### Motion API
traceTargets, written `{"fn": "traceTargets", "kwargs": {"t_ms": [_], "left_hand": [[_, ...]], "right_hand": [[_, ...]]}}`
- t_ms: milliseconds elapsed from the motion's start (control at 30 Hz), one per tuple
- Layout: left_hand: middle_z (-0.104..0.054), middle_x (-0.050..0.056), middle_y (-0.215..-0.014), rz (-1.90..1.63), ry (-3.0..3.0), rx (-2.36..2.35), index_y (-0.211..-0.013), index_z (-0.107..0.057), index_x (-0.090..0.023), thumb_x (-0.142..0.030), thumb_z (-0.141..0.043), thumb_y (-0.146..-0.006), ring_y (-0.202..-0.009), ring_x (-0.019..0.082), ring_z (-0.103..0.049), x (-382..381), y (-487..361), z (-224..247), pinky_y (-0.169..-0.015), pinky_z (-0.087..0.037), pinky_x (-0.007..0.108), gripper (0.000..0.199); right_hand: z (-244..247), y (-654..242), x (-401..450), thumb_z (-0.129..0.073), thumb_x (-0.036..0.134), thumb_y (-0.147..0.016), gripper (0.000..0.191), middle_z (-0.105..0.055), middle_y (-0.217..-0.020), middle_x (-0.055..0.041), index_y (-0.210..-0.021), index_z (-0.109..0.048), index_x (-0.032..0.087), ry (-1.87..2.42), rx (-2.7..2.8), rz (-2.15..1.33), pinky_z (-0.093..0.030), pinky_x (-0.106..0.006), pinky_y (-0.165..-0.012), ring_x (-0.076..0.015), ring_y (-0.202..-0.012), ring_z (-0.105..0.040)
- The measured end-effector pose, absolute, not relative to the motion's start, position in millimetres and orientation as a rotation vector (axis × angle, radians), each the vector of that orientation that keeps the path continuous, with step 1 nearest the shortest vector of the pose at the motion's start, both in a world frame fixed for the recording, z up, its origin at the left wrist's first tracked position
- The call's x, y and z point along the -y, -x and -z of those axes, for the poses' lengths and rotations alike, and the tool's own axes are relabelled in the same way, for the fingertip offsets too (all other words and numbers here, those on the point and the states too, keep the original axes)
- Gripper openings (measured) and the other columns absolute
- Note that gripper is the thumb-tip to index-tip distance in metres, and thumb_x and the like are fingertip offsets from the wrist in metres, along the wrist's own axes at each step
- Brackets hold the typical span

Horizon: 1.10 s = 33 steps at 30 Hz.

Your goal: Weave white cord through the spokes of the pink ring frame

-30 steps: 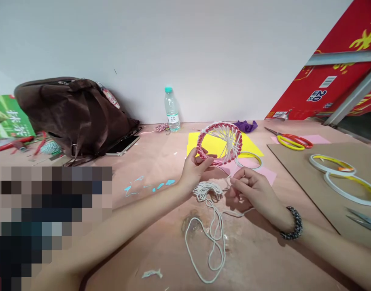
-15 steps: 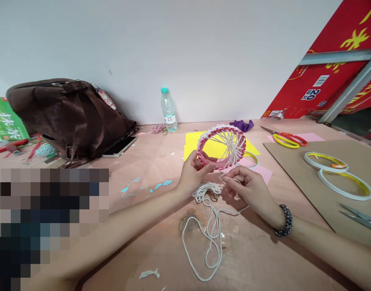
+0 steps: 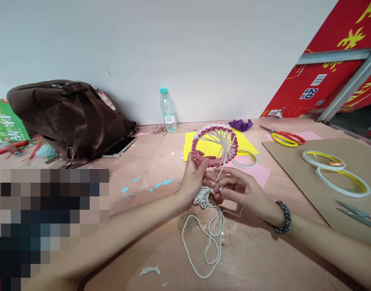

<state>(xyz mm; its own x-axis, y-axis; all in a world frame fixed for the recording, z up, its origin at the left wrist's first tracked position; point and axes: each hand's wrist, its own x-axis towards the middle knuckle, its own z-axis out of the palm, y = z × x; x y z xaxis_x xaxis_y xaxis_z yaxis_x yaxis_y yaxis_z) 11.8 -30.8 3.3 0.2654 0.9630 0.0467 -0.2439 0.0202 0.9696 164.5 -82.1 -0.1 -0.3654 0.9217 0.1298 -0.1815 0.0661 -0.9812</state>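
My left hand [image 3: 195,173] grips the lower left of a pink ring [image 3: 235,149], holding it tilted above the table. White strands cross the ring's opening and gather toward its right side. My right hand [image 3: 238,186] is closed just below the ring, pinching white cord [image 3: 221,173] that runs down from it. Beneath both hands lies a bundle of white cord [image 3: 203,197], with a long loose loop [image 3: 185,242] trailing toward me on the table.
Yellow paper [image 3: 189,141], pink paper [image 3: 261,173] and a tape ring [image 3: 244,165] lie behind my hands. To the right are red-and-yellow scissors [image 3: 284,139], two more tape rings [image 3: 343,192] and grey-bladed scissors [image 3: 355,214] on brown board [image 3: 300,178]. A bottle [image 3: 168,111] and brown bag [image 3: 73,117] stand behind.
The ring has shifted a little left and tilted. My right hand has moved slightly down and left, and a length of white cord now stretches from the ring to its fingers.
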Motion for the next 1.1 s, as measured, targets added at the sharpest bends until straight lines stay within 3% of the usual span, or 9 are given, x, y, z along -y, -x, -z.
{"fn": "traceTargets", "kwargs": {"t_ms": [100,267,400,533,700,800,933,1100], "left_hand": [[-0.063,-0.001,-0.083,-1.171,-1.166,-0.831,-0.105,-0.035,-0.025,-0.046,-0.059,-0.080,-0.039,0.009,-0.057,29.5,-11.5,-2.8,-0.036,-0.047,0.021,0.040],[-0.060,-0.005,-0.066,-1.136,-1.154,-0.870,-0.107,-0.034,-0.024,-0.048,-0.059,-0.080,-0.036,0.009,-0.053,29.3,-11.7,-3.0,-0.032,-0.039,0.016,0.045],[-0.058,-0.007,-0.059,-1.111,-1.151,-0.857,-0.108,-0.032,-0.025,-0.048,-0.058,-0.081,-0.033,0.009,-0.052,30.7,-12.9,-3.6,-0.030,-0.033,0.015,0.044],[-0.061,-0.005,-0.067,-1.100,-1.144,-0.837,-0.107,-0.033,-0.025,-0.049,-0.058,-0.080,-0.034,0.008,-0.053,31.7,-13.9,-4.0,-0.030,-0.034,0.015,0.044],[-0.066,-0.001,-0.074,-1.070,-1.188,-0.837,-0.108,-0.031,-0.023,-0.048,-0.053,-0.083,-0.037,0.009,-0.055,32.5,-13.6,-3.8,-0.031,-0.037,0.016,0.041],[-0.069,0.004,-0.089,-1.062,-1.214,-0.809,-0.108,-0.033,-0.023,-0.047,-0.053,-0.084,-0.040,0.008,-0.058,32.9,-13.2,-3.9,-0.031,-0.038,0.015,0.039],[-0.063,0.013,-0.117,-1.025,-1.245,-0.750,-0.102,-0.039,-0.021,-0.045,-0.054,-0.084,-0.046,0.007,-0.061,33.4,-13.5,-3.3,-0.032,-0.040,0.015,0.034],[-0.059,0.015,-0.125,-1.022,-1.226,-0.738,-0.111,-0.041,-0.021,-0.043,-0.058,-0.082,-0.051,0.008,-0.063,35.7,-15.6,-0.8,-0.034,-0.042,0.016,0.040]], "right_hand": [[2.2,-164.3,83.7,-0.071,0.024,-0.077,0.046,-0.066,-0.094,-0.0040,-0.119,-0.053,0.024,0.783,1.394,-1.576,-0.049,-0.019,-0.049,-0.0146,-0.078,-0.065],[2.9,-163.1,82.6,-0.066,0.027,-0.081,0.022,-0.068,-0.088,-0.0029,-0.102,-0.061,0.019,0.796,1.377,-1.504,-0.055,-0.026,-0.069,-0.0128,-0.077,-0.066],[0.9,-163.4,80.0,-0.066,0.029,-0.080,0.018,-0.069,-0.076,-0.0014,-0.090,-0.055,0.019,0.906,1.388,-1.381,-0.054,-0.025,-0.063,-0.0127,-0.066,-0.066],[1.0,-164.8,77.0,-0.068,0.032,-0.077,0.019,-0.066,-0.068,-0.0015,-0.079,-0.056,0.018,1.001,1.412,-1.211,-0.050,-0.024,-0.057,-0.0122,-0.059,-0.062],[0.9,-164.7,77.1,-0.064,0.030,-0.079,0.013,-0.068,-0.078,-0.0040,-0.082,-0.065,0.017,1.013,1.441,-1.109,-0.051,-0.025,-0.062,-0.0135,-0.068,-0.063],[2.0,-164.6,77.1,-0.061,0.027,-0.081,0.014,-0.070,-0.087,-0.0049,-0.088,-0.068,0.018,0.989,1.470,-1.122,-0.052,-0.027,-0.067,-0.0146,-0.075,-0.064],[5.6,-166.2,75.8,-0.061,0.029,-0.081,0.015,-0.070,-0.080,-0.0036,-0.086,-0.069,0.018,1.066,1.475,-0.996,-0.051,-0.026,-0.062,-0.0143,-0.070,-0.063],[8.5,-168.2,76.5,-0.061,0.033,-0.083,0.017,-0.070,-0.079,-0.0031,-0.086,-0.071,0.020,1.130,1.549,-0.819,-0.050,-0.027,-0.062,-0.0151,-0.069,-0.063]]}}
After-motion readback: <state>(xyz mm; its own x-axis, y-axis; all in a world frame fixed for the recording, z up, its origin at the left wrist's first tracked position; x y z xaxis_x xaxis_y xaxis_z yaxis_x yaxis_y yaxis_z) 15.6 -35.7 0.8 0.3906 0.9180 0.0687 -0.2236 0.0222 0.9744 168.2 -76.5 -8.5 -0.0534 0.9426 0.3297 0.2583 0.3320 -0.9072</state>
